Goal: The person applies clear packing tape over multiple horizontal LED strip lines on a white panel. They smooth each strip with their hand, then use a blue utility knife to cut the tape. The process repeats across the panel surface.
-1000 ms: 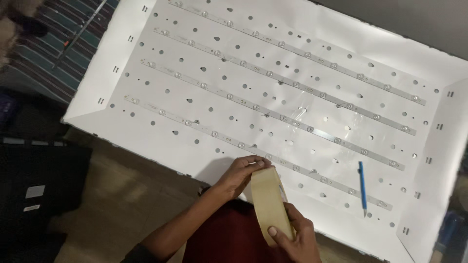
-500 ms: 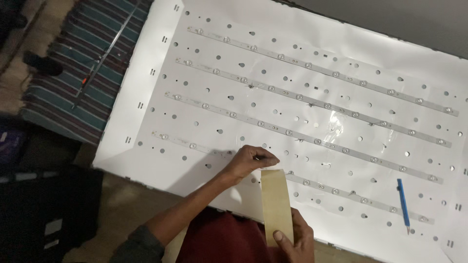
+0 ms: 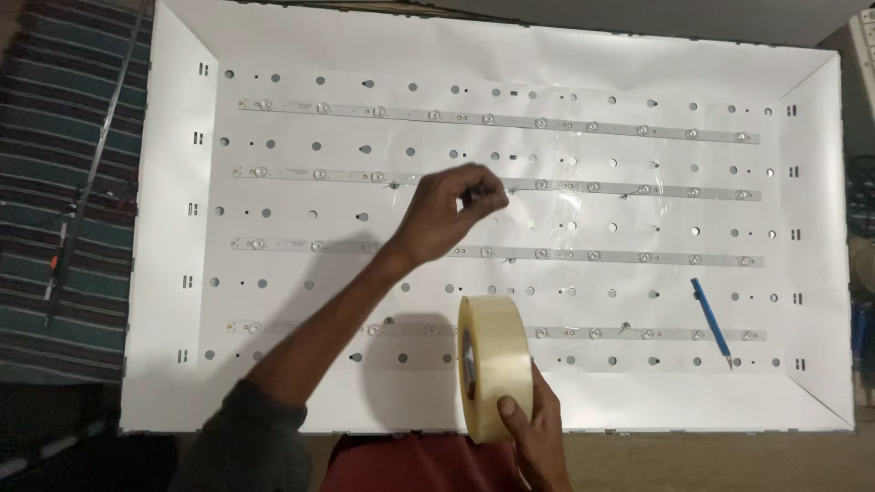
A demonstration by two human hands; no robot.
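A wide roll of clear packing tape (image 3: 492,364) stood on edge above the near rim of the white backlight panel (image 3: 182,364), in the right hand (image 3: 533,437), whose grip was wrapped around the roll's lower edge with the thumb pressed on its face. The left hand (image 3: 447,214) hovered farther out over the panel's middle, between the second and third LED strips (image 3: 492,119), its fingertips (image 3: 483,193) pinched together; whether they had hold of a tape end could not be told. A stretch of shiny clear film lay across the strips just right of that hand. A blue pen (image 3: 711,321) lay on the panel to the right, near the lowest strip. A striped rug (image 3: 64,182) lay along the panel's left side.
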